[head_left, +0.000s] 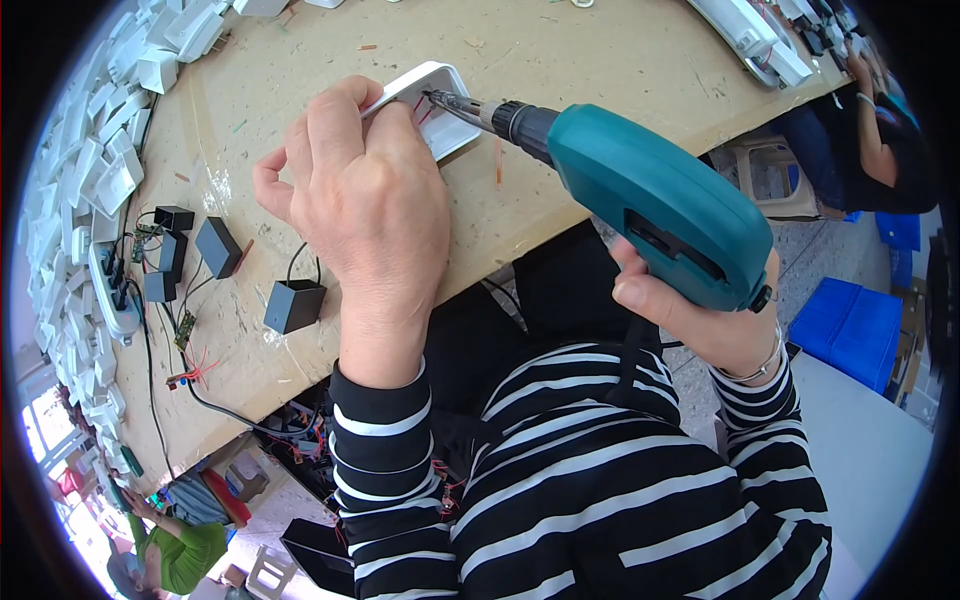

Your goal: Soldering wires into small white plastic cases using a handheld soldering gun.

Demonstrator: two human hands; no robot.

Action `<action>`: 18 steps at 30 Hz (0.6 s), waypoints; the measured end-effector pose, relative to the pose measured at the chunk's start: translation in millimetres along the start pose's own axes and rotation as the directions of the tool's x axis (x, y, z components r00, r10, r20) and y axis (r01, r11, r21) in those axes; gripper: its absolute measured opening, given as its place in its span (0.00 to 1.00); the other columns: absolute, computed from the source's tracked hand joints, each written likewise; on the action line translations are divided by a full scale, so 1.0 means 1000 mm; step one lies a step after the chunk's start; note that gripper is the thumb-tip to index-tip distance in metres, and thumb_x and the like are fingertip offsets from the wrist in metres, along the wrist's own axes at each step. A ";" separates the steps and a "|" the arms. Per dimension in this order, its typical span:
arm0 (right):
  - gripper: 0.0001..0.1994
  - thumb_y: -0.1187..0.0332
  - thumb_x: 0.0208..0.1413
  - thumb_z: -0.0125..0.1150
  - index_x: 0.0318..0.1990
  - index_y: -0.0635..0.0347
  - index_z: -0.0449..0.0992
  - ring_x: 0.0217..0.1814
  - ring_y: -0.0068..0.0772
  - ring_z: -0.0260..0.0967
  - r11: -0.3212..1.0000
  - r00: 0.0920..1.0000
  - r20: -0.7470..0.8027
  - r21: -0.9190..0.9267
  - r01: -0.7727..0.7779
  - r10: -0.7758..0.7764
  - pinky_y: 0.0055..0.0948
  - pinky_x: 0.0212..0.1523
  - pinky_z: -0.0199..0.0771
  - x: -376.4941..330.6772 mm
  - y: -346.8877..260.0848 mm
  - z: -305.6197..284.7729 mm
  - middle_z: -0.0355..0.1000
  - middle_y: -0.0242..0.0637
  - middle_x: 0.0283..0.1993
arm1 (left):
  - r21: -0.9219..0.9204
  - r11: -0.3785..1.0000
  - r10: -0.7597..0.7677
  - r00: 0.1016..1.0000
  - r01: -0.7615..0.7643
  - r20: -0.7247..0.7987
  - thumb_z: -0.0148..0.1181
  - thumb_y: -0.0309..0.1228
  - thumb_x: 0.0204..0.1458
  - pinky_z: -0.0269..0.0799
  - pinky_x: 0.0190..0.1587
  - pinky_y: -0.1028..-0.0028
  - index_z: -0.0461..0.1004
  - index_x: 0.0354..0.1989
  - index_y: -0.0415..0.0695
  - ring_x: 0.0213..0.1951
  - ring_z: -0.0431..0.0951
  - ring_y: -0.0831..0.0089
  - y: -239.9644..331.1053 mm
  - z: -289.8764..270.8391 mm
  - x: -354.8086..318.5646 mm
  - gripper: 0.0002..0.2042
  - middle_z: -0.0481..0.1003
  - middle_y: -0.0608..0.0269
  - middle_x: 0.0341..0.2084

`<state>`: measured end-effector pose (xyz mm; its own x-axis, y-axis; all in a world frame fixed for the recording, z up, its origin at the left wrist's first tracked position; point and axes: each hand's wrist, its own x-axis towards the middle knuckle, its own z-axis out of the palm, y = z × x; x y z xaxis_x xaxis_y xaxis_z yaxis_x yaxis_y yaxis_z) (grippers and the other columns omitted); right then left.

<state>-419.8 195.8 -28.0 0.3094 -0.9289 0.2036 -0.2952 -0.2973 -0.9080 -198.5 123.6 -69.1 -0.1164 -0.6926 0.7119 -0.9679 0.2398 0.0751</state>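
My left hand (pixel 372 190) is closed on a small white plastic housing (pixel 456 138), an open shell tilted up at the table's near side. Thumb and fingers grip its left wall. Thin red wires (pixel 424 112) show inside the shell. My right hand (pixel 712 328) wraps round the handle of a teal soldering gun (pixel 655 195). Its metal tip points left and reaches into the housing, by the wires. Whether the tip touches a joint is too small to tell.
Black box-shaped adapters (pixel 294 306) with cables lie left on the brown table (pixel 560 60). White housings (pixel 120 178) are heaped along the left edge. A power strip (pixel 112 290) lies beside them. Other people (pixel 183 553) sit at lower left and far right. Blue bins (pixel 845 330) stand at right.
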 end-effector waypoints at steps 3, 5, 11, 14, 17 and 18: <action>0.22 0.74 0.45 0.71 0.48 0.69 0.72 0.29 0.20 0.69 0.993 0.995 -0.066 0.089 -0.074 0.080 0.18 0.29 0.67 -0.002 -0.002 0.004 0.71 0.33 0.31 | -0.006 1.000 -0.001 1.000 0.001 -0.008 0.58 0.24 0.42 0.54 0.49 0.59 0.74 0.20 0.46 0.40 0.71 0.71 0.000 0.000 0.000 0.03 0.71 0.70 0.36; 0.24 0.73 0.44 0.71 0.50 0.69 0.71 0.29 0.20 0.69 1.000 1.000 -0.023 -0.011 0.000 0.000 0.18 0.29 0.68 -0.001 0.000 0.002 0.71 0.33 0.31 | 0.002 1.000 -0.001 1.000 0.001 -0.011 0.58 0.24 0.42 0.54 0.49 0.59 0.74 0.21 0.46 0.40 0.71 0.71 0.000 0.000 0.000 0.03 0.72 0.70 0.36; 0.23 0.73 0.45 0.71 0.50 0.69 0.71 0.29 0.20 0.70 0.998 0.998 -0.054 0.055 -0.019 0.022 0.17 0.29 0.68 -0.003 0.001 0.006 0.72 0.33 0.31 | -0.009 1.000 -0.009 1.000 0.009 -0.019 0.59 0.24 0.43 0.54 0.49 0.60 0.74 0.20 0.46 0.39 0.71 0.71 0.001 0.000 0.000 0.03 0.72 0.71 0.36; 0.23 0.73 0.45 0.71 0.50 0.69 0.71 0.30 0.22 0.72 0.999 1.000 0.005 -0.033 -0.014 0.015 0.18 0.31 0.71 -0.002 -0.003 0.002 0.72 0.35 0.33 | -0.004 1.000 -0.009 1.000 0.009 -0.020 0.59 0.24 0.43 0.54 0.48 0.60 0.74 0.19 0.46 0.39 0.71 0.71 0.000 0.001 0.000 0.03 0.72 0.71 0.35; 0.24 0.73 0.45 0.71 0.50 0.69 0.71 0.32 0.22 0.72 0.999 0.999 -0.006 -0.019 -0.045 0.045 0.18 0.32 0.72 -0.003 -0.003 0.002 0.73 0.36 0.35 | -0.003 1.000 0.000 1.000 0.000 -0.029 0.59 0.24 0.42 0.54 0.48 0.60 0.74 0.19 0.46 0.38 0.71 0.71 0.001 0.002 0.000 0.04 0.72 0.71 0.35; 0.24 0.73 0.45 0.71 0.50 0.69 0.71 0.32 0.22 0.72 0.999 0.999 -0.006 -0.018 -0.044 0.044 0.18 0.32 0.72 -0.003 -0.003 0.003 0.73 0.36 0.35 | -0.002 1.000 0.000 1.000 0.000 -0.030 0.59 0.24 0.42 0.54 0.48 0.60 0.74 0.19 0.46 0.38 0.71 0.71 0.001 0.001 0.000 0.04 0.72 0.71 0.35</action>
<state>-417.5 200.1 -27.0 0.2912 -0.9422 0.1656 -0.3246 -0.2601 -0.9094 -199.4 122.5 -69.7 -0.1096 -0.6721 0.7323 -0.9676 0.2409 0.0762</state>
